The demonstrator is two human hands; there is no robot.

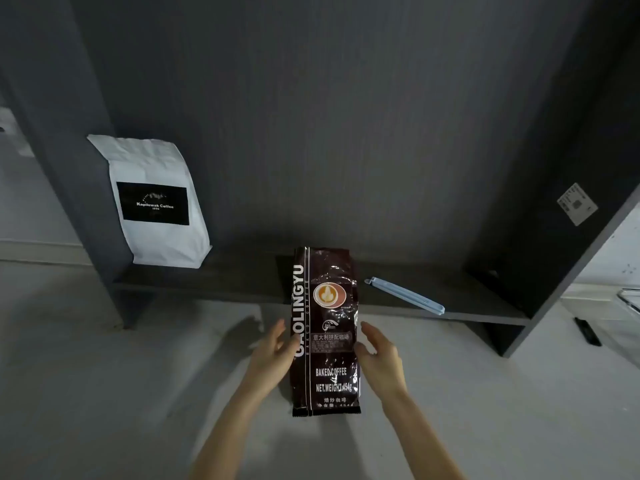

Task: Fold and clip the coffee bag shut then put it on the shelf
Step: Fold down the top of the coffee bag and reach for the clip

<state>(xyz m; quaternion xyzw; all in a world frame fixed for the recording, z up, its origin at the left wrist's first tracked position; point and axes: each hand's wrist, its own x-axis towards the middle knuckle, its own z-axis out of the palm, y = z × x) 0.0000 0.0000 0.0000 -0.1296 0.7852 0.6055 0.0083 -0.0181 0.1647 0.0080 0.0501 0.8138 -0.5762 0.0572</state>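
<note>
A tall dark brown coffee bag (325,327) with white lettering stands on the pale floor, its top reaching up in front of the low shelf board (242,277). My left hand (273,355) is at the bag's left edge, fingers spread, one fingertip over the lettering. My right hand (379,358) is by the right edge, fingers apart, thumb close to the bag. Neither hand is closed around it. A light blue bag clip (405,295) lies on the shelf board just right of the bag's top.
A white coffee bag (157,202) with a black label leans at the shelf's left end. Dark side panels frame the shelf; the right one carries a sticker (576,203). A small black object (587,331) lies on the floor at far right.
</note>
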